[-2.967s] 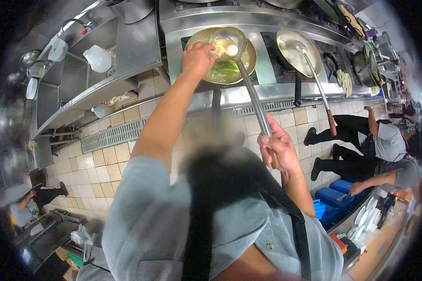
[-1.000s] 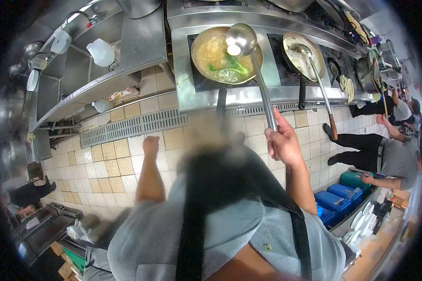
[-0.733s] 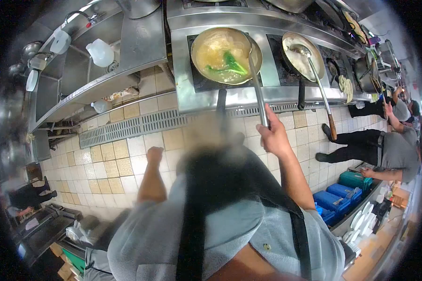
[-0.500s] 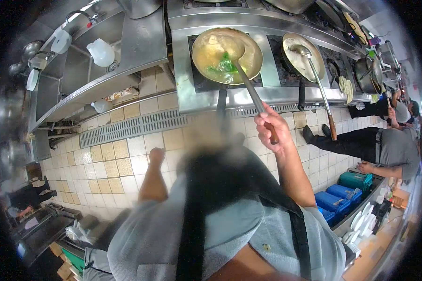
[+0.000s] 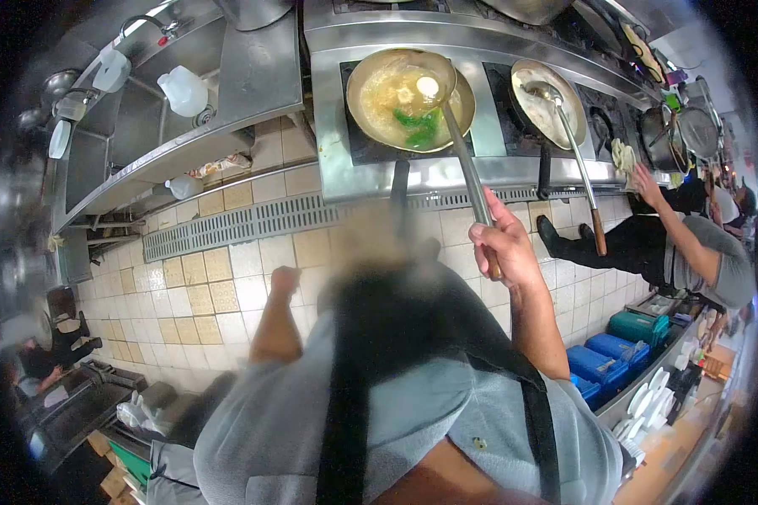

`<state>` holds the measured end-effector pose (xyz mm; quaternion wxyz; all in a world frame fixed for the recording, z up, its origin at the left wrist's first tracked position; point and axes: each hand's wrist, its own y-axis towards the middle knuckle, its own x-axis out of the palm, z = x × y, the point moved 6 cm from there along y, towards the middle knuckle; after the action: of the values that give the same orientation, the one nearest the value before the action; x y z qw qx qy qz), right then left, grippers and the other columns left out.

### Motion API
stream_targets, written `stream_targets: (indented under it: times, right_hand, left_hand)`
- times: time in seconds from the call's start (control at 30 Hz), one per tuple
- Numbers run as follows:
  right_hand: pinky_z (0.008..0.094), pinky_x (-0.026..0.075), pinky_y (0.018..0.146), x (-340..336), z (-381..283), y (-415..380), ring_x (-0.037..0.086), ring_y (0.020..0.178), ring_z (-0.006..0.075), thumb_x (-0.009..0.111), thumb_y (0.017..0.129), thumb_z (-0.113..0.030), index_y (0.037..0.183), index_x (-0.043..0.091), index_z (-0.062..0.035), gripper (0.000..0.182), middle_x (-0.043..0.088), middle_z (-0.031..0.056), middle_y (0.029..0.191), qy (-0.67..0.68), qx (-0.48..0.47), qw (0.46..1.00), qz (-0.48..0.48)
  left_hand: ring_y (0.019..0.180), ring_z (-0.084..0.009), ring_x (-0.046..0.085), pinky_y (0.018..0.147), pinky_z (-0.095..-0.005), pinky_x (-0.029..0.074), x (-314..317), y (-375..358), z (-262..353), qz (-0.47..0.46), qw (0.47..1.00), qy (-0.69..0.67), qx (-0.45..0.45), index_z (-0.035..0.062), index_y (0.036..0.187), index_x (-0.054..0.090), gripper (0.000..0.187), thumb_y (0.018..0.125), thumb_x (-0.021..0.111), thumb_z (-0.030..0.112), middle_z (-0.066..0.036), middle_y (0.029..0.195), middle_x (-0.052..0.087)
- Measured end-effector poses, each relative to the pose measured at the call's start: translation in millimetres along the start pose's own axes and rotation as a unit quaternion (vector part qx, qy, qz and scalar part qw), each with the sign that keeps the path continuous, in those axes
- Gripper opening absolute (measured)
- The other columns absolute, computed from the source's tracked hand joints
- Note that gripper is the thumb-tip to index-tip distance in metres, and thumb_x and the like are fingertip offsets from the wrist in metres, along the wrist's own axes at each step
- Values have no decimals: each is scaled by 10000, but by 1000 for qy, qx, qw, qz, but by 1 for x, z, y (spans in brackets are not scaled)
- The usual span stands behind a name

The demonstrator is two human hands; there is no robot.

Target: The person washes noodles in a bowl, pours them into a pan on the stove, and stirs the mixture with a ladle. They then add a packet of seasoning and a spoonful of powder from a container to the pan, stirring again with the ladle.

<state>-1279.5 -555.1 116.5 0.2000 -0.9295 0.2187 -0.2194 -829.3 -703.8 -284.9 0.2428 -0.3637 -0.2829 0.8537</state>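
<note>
My right hand (image 5: 507,244) is closed round the wooden-ended handle of a long metal ladle (image 5: 466,164). The ladle's head lies at the right side of a round pan (image 5: 355,114) on the stove. Yellowish broth with green leaves (image 5: 419,126) and a round white piece (image 5: 428,86) fills the pan. Its dark handle (image 5: 400,181) points toward me, with neither hand on it. Low on the left, over the tiled floor, my left hand (image 5: 285,279) is curled and away from the stove; nothing shows in it.
A second pan (image 5: 520,101) on the right burner holds whitish liquid and another ladle (image 5: 583,172). At the left are a metal sink (image 5: 152,101) and a white jug (image 5: 183,91). A co-worker (image 5: 691,252) stands at the right near blue bins (image 5: 598,362).
My right hand and ladle have shifted slightly right and toward me. The greens have bunched together and the white piece now shows. A co-worker's arm has risen toward the stove.
</note>
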Motion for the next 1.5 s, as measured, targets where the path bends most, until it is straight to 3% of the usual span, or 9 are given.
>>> stream_targets:
  times: [0.03, 0.17, 0.27, 0.37, 0.53, 0.67, 1.0, 1.17, 1.5]
  right_hand:
    - [246, 342, 324, -4, 0, 0, 465, 394, 104, 567, 845, -22, 1467, 265, -80, 694, 516, 17, 632, -63, -13, 998, 23]
    - [250, 342, 331, -8, 2, 0, 467, 408, 95, 561, 855, -14, 1487, 223, -87, 720, 503, 7, 625, -172, 0, 983, 64]
    - [252, 349, 335, -9, 5, 9, 462, 413, 93, 553, 870, -25, 1491, 216, -93, 710, 497, 3, 617, -227, -17, 971, 74]
    - [256, 348, 332, -3, 8, 14, 465, 413, 97, 553, 870, -23, 1490, 218, -97, 707, 497, 6, 614, -217, -7, 974, 63]
    - [258, 361, 326, 7, 14, 14, 484, 428, 114, 567, 866, -56, 1473, 226, -78, 697, 522, 40, 659, -70, 26, 997, -9]
    - [233, 378, 327, 9, 12, 13, 488, 446, 106, 561, 883, -92, 1397, 333, -67, 563, 528, 55, 746, 196, 62, 975, -81]
    - [210, 370, 321, 12, 7, 4, 477, 454, 90, 529, 898, -65, 1295, 443, -98, 408, 516, 70, 790, 357, 74, 921, -134]
    - [211, 377, 331, 10, -9, -19, 487, 412, 94, 563, 860, -56, 1427, 334, -110, 614, 531, 50, 712, 99, 15, 993, -64]
    - [207, 360, 375, -6, -24, -49, 483, 421, 69, 556, 841, 37, 1480, 277, -123, 715, 497, -22, 635, -132, -56, 988, 57]
  left_hand:
    - [508, -198, 572, 467, -351, 469, 0, -11, 2, -11, 989, -113, -92, 62, 702, 625, 129, 792, 545, 105, -88, 640, 601]
    - [591, -152, 576, 476, -315, 449, 8, 5, -7, -75, 996, 12, -37, 45, 896, 620, 162, 886, 561, 195, -59, 800, 639]
    - [598, -152, 581, 481, -313, 453, 7, 3, 1, -48, 982, -163, -86, 55, 911, 618, 152, 892, 536, 182, -52, 811, 638]
    - [601, -153, 584, 493, -316, 461, 18, 37, -8, -63, 992, 57, 93, 66, 945, 618, 161, 895, 518, 183, -47, 815, 639]
    - [616, -148, 600, 523, -325, 485, 7, -6, 43, -53, 978, -180, -95, 80, 976, 621, 195, 909, 499, 215, -34, 827, 646]
    - [605, -152, 597, 518, -322, 488, 7, -15, 44, -48, 989, -104, -91, 85, 977, 624, 185, 907, 499, 201, -37, 837, 655]
    - [597, -157, 601, 514, -321, 492, 11, -21, 22, -86, 988, -91, -90, 98, 1113, 623, 244, 915, 486, 137, -57, 888, 682]
    - [603, -159, 602, 508, -316, 479, 8, -25, 19, -46, 971, -186, -141, 93, 1079, 616, 208, 927, 487, 151, -56, 873, 670]
    - [661, -167, 608, 550, -335, 488, 16, -13, 4, -95, 974, -181, -96, 93, 1054, 620, 230, 897, 528, 233, -45, 897, 653]
